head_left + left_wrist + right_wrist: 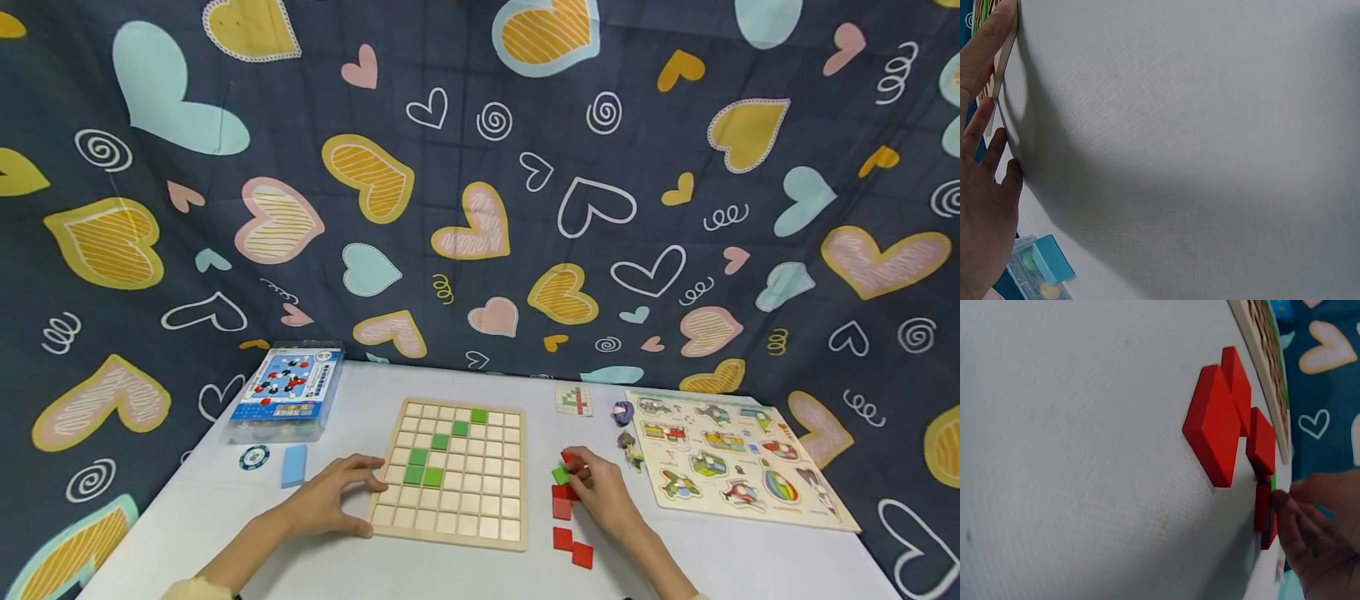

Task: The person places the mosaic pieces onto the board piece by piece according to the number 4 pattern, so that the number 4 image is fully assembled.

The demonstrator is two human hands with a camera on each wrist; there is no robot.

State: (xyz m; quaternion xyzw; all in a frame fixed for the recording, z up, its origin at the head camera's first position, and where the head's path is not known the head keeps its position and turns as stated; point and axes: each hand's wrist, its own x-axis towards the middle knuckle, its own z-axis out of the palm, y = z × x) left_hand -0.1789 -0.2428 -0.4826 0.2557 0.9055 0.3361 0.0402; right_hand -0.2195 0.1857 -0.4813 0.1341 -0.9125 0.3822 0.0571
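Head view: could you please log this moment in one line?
left hand: touching grid board edge; right hand: at green tile; red tiles: nearby

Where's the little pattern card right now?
In the head view, the card sits toward the back, right of centre, between the board on its left and the wooden puzzle on its right.

In the head view, the right hand (602,493) covers part of a small green square tile (560,476) and a red square tile (574,493); the lower edge crops the cream sleeve (197,590), and lettering on the blue-and-clear plastic box (288,392) is too small to read. The left wrist view cuts off most of the pale wooden grid board (1005,53).
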